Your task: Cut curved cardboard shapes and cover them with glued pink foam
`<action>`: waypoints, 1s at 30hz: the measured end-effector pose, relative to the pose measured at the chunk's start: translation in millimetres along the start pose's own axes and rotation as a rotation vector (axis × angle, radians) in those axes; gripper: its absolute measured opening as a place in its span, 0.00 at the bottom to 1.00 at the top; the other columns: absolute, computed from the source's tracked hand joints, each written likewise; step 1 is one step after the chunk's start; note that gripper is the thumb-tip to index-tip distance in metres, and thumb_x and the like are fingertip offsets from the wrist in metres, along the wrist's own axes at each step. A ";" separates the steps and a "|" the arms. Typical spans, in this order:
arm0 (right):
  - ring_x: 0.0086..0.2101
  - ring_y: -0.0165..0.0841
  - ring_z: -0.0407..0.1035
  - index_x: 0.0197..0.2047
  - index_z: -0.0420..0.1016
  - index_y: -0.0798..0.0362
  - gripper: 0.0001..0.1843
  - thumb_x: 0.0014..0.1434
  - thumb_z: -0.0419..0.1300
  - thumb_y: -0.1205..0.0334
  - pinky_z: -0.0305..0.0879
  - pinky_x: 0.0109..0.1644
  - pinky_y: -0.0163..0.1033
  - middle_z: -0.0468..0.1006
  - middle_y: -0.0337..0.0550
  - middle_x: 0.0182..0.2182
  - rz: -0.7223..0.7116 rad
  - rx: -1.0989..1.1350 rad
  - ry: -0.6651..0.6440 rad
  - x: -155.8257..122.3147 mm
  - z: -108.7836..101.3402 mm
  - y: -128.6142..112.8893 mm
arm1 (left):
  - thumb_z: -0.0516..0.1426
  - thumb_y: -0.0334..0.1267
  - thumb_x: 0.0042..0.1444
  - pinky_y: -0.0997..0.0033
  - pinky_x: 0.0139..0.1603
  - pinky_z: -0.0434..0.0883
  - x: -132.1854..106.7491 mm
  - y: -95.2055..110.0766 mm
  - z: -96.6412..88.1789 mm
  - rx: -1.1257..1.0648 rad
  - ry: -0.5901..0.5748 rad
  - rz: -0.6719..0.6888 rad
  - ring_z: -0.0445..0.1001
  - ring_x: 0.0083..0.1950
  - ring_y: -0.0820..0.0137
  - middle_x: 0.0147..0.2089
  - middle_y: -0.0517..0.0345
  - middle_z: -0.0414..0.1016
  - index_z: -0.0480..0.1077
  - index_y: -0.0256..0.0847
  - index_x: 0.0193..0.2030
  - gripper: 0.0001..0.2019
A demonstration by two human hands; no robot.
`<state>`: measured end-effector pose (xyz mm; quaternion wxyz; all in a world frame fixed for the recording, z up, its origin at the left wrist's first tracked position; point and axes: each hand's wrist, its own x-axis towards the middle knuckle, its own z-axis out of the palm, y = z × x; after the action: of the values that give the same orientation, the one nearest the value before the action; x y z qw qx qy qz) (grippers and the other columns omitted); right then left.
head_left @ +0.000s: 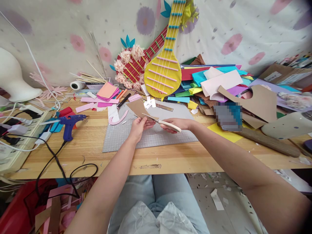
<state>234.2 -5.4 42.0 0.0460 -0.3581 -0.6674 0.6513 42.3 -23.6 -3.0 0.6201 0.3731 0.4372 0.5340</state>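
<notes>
My left hand is closed on a piece of brown cardboard, held above a grey cutting mat. White-handled scissors are gripped in my right hand, their blades lying across the cardboard close to my left fingertips. Left of the cardboard is a pink curved paper strip beside a white paper piece. Small white paper scraps and a ruler lie behind my hands on the mat.
A blue glue gun and its black cable stand left, near a power strip. Behind the mat lean a yellow paper lute and a red one with paper flowers. Coloured sheets and cardboard offcuts are piled right.
</notes>
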 end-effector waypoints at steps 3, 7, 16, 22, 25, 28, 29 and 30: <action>0.18 0.20 0.48 0.31 0.57 0.53 0.23 0.48 0.62 0.45 0.46 0.19 0.29 0.53 0.29 0.20 0.024 0.020 0.009 0.3 -0.2 1.5 | 0.54 0.36 0.57 0.61 0.44 0.73 -0.2 -0.1 0.3 -0.004 0.000 0.000 0.79 0.35 0.66 0.29 0.46 0.78 0.67 0.32 0.30 0.08; 0.19 0.19 0.48 0.32 0.58 0.53 0.23 0.47 0.63 0.45 0.46 0.19 0.28 0.53 0.29 0.21 0.047 0.023 0.035 -0.4 -1.0 2.5 | 0.54 0.36 0.57 0.62 0.42 0.74 -0.7 0.0 0.9 -0.013 -0.001 -0.003 0.78 0.34 0.66 0.29 0.47 0.78 0.67 0.33 0.29 0.08; 0.20 0.19 0.49 0.31 0.58 0.53 0.24 0.46 0.63 0.44 0.47 0.19 0.27 0.54 0.30 0.22 0.081 0.028 0.048 -1.0 -2.7 5.1 | 0.55 0.40 0.55 0.62 0.42 0.74 0.1 2.4 -2.5 -0.025 -0.027 -0.036 0.79 0.36 0.63 0.30 0.45 0.78 0.68 0.33 0.30 0.10; 0.19 0.18 0.47 0.29 0.55 0.53 0.26 0.47 0.62 0.42 0.45 0.19 0.27 0.52 0.29 0.22 0.030 0.023 0.026 0.2 -3.6 10.3 | 0.54 0.41 0.55 0.62 0.40 0.74 4.0 0.8 -7.3 -0.012 0.059 0.027 0.79 0.35 0.63 0.26 0.48 0.77 0.66 0.34 0.31 0.11; 0.19 0.19 0.46 0.29 0.55 0.53 0.25 0.48 0.61 0.42 0.45 0.19 0.27 0.52 0.29 0.21 0.002 -0.011 0.000 0.6 -5.5 9.4 | 0.54 0.42 0.55 0.64 0.39 0.74 3.2 -1.1 -6.3 0.011 0.052 0.056 0.78 0.34 0.65 0.25 0.50 0.77 0.65 0.35 0.30 0.11; 0.19 0.20 0.47 0.29 0.55 0.53 0.24 0.49 0.61 0.43 0.46 0.19 0.28 0.52 0.30 0.21 0.006 0.000 -0.030 0.8 -6.2 7.1 | 0.55 0.44 0.55 0.63 0.39 0.74 1.6 -2.2 -4.3 0.024 0.041 0.065 0.78 0.34 0.64 0.25 0.49 0.77 0.65 0.35 0.30 0.12; 0.20 0.20 0.46 0.29 0.55 0.53 0.24 0.50 0.61 0.43 0.46 0.19 0.28 0.52 0.30 0.21 0.011 0.006 -0.033 0.7 -6.0 6.3 | 0.55 0.44 0.54 0.62 0.39 0.74 1.2 -2.4 -3.7 0.025 0.039 0.068 0.78 0.34 0.64 0.25 0.49 0.77 0.65 0.35 0.30 0.12; 0.20 0.20 0.46 0.30 0.56 0.53 0.23 0.49 0.61 0.44 0.46 0.19 0.28 0.52 0.30 0.21 0.018 0.014 -0.031 0.5 -5.8 5.8 | 0.55 0.45 0.54 0.62 0.39 0.74 1.0 -2.6 -3.4 0.027 0.037 0.070 0.78 0.34 0.63 0.25 0.49 0.77 0.65 0.35 0.30 0.13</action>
<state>239.3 -0.9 37.4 0.0325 -0.3535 -0.6604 0.6617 40.1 -23.1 -6.7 0.5878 0.3863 0.4425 0.5563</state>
